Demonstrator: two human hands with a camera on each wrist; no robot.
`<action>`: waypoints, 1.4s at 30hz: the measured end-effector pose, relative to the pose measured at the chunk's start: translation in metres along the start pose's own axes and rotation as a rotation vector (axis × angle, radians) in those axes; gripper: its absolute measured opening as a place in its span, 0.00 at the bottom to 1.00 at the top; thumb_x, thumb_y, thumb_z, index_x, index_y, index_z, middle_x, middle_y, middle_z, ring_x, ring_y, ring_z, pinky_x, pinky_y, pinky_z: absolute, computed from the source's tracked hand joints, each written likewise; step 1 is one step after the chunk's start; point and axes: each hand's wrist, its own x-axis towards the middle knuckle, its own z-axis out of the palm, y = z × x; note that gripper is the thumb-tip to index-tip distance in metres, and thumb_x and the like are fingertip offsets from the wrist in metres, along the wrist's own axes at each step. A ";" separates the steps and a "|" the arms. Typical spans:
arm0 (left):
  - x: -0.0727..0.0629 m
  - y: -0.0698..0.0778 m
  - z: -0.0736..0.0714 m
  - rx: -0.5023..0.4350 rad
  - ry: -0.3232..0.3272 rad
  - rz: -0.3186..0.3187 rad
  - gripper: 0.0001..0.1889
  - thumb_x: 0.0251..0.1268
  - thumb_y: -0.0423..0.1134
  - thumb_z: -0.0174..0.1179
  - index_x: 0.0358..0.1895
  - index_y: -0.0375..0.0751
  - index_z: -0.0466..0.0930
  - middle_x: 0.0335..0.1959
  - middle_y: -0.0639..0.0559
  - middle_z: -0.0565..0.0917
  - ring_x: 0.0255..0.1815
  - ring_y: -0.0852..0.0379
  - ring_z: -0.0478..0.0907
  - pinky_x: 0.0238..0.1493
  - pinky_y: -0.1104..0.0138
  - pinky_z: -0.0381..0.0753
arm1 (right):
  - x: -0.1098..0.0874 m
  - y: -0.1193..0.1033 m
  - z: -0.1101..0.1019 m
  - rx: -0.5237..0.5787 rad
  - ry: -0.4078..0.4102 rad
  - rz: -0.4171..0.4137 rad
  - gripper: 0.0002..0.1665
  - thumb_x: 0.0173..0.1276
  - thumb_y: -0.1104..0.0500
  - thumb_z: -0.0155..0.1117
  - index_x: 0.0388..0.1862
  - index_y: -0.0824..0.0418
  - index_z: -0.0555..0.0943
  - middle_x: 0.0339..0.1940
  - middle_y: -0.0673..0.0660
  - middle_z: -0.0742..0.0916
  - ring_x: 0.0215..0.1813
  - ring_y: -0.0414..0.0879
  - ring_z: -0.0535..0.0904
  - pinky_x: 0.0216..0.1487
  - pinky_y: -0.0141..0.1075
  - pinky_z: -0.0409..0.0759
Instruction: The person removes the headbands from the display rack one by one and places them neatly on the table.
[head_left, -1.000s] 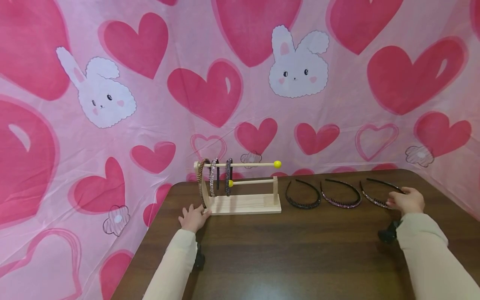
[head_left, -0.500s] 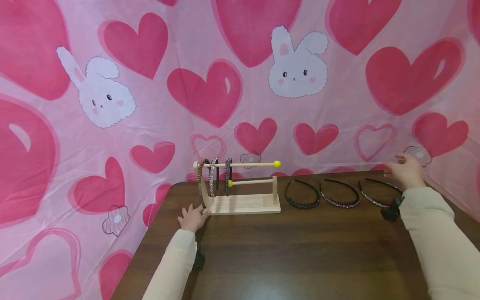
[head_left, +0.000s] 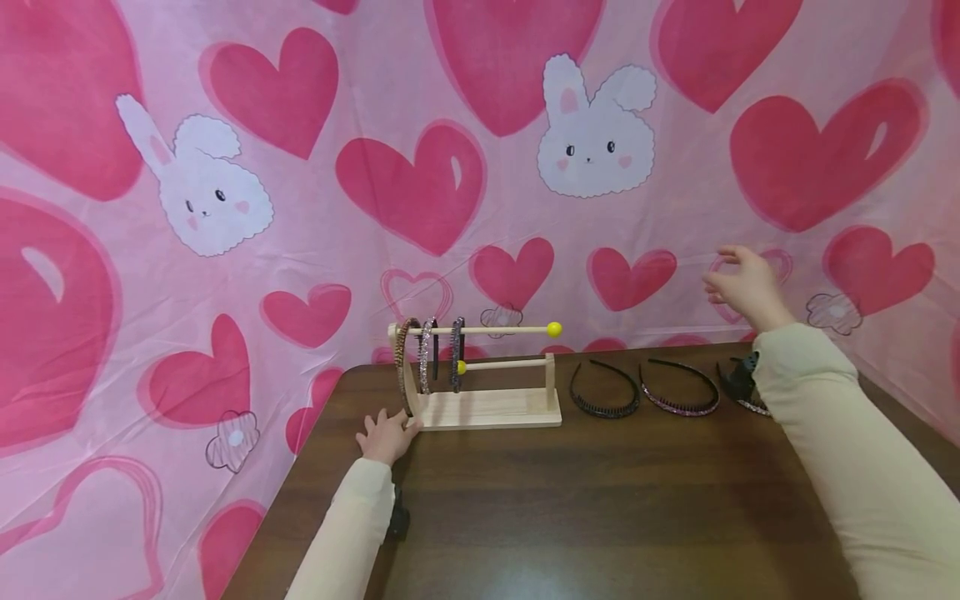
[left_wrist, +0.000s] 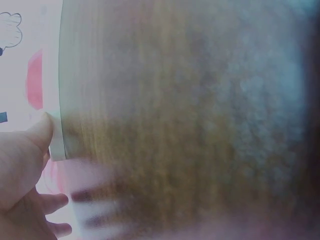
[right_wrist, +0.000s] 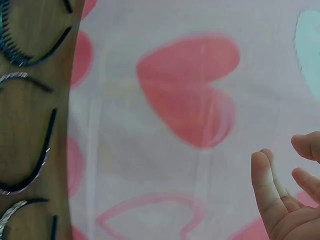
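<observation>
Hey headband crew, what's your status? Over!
Left hand touching wooden stand; right hand aloft, empty. Three headbands on stand, three on table. Nothing seen blocking upper yellow tip.

My head view has the tabletop (head_left: pixel 570 500) across the lower frame, a cloth (head_left: pixel 465 83) behind it. Left of centre I see the stand (head_left: pixel 487 408), three hung headbands (head_left: pixel 425 358) on its upper rod's left half, the left hand (head_left: pixel 386 437) at its left end. Rightward lie three loose headbands (head_left: pixel 680 409); the right hand (head_left: pixel 750 290) is above the last.
</observation>
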 end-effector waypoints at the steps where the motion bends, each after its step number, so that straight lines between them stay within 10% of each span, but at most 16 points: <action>1: 0.000 0.000 0.000 -0.001 -0.001 -0.001 0.29 0.67 0.52 0.51 0.64 0.38 0.66 0.65 0.26 0.55 0.66 0.25 0.42 0.57 0.35 0.42 | 0.002 -0.005 0.003 -0.019 -0.007 -0.014 0.37 0.67 0.61 0.54 0.69 0.74 0.52 0.65 0.77 0.60 0.24 0.27 0.77 0.28 0.25 0.77; 10: 0.000 -0.001 0.000 0.002 -0.009 0.000 0.29 0.67 0.53 0.50 0.64 0.37 0.66 0.66 0.26 0.55 0.66 0.25 0.42 0.57 0.34 0.43 | 0.009 -0.050 0.034 -0.104 -0.062 -0.104 0.34 0.68 0.59 0.55 0.68 0.70 0.56 0.64 0.73 0.64 0.42 0.59 0.79 0.37 0.37 0.80; 42: -0.001 -0.001 0.000 -0.001 -0.012 -0.003 0.29 0.67 0.52 0.50 0.65 0.38 0.65 0.66 0.25 0.54 0.66 0.25 0.41 0.57 0.34 0.42 | -0.002 -0.125 0.150 -0.027 -0.275 -0.238 0.39 0.62 0.58 0.64 0.69 0.60 0.58 0.62 0.63 0.70 0.39 0.53 0.80 0.39 0.40 0.79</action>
